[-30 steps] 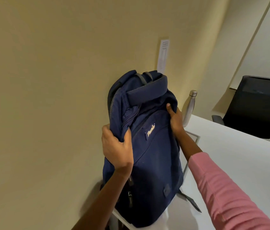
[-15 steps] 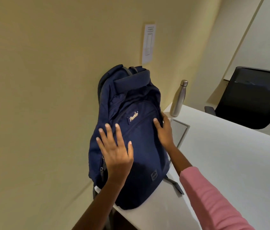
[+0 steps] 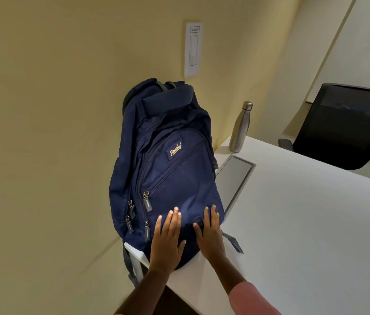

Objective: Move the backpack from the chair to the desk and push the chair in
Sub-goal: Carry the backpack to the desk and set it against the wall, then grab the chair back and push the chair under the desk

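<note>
The backpack [image 3: 168, 169] stands upright at the worktop [image 3: 304, 223] corner, leaning on the wall, its base just over the edge. The left hand [image 3: 168, 237] and right hand [image 3: 210, 235] lie flat and open on its lower front, gripping nothing. Best nudge it inward before letting go. One backpack, one bottle [image 3: 239, 127], one chair [image 3: 343, 126].

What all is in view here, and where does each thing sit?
Navy blue fabric backpack: one, upright at the desk corner, by the wall.
White desk: one, right of centre.
Grey rectangular desk panel: one, flush in the desktop beside the backpack.
Steel water bottle: one, silver, standing on the desk by the wall.
Black office chair: one, behind the desk.
White paper notice: one, on the yellow wall.
Hands: left, right, flat on the backpack's lower front.
</note>
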